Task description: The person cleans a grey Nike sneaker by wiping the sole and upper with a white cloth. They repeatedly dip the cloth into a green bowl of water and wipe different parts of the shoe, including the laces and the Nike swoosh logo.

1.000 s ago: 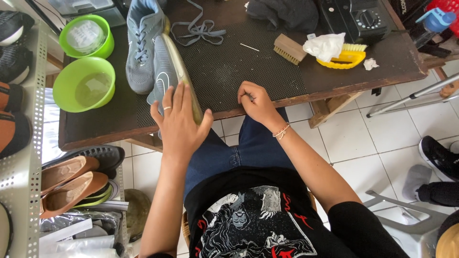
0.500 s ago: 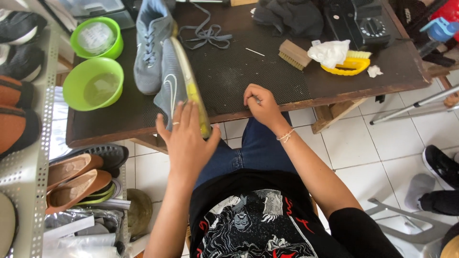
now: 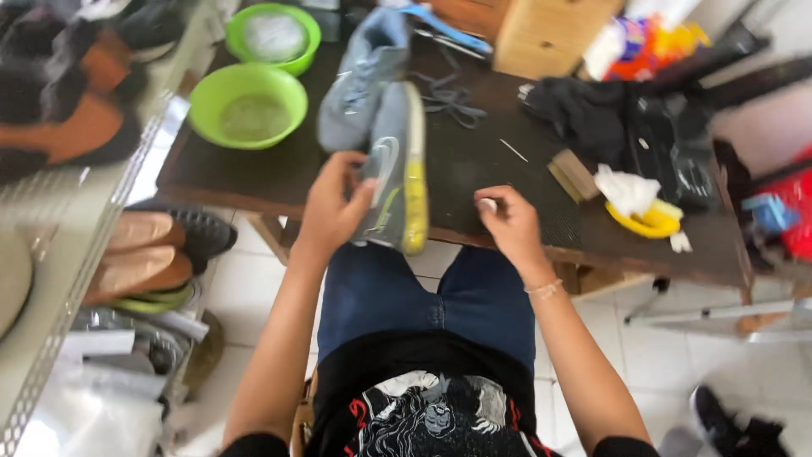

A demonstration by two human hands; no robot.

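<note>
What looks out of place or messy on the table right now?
The loose laces lie in a tangle beside the second grey shoe, which has none in it. A crumpled white cloth hangs over the yellow dish. The left hand holds a grey shoe on edge; nothing is spilled.

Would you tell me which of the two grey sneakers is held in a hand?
The grey yellow-soled sneaker, tipped on edge in the left hand; the other lies behind.

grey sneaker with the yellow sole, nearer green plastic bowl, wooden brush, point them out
grey sneaker with yellow sole (image 3: pixel 391 173), head view, on its grey side
nearer green plastic bowl (image 3: pixel 203 95), head view, on its left rim
wooden brush (image 3: pixel 574 173), head view, on its back
</note>
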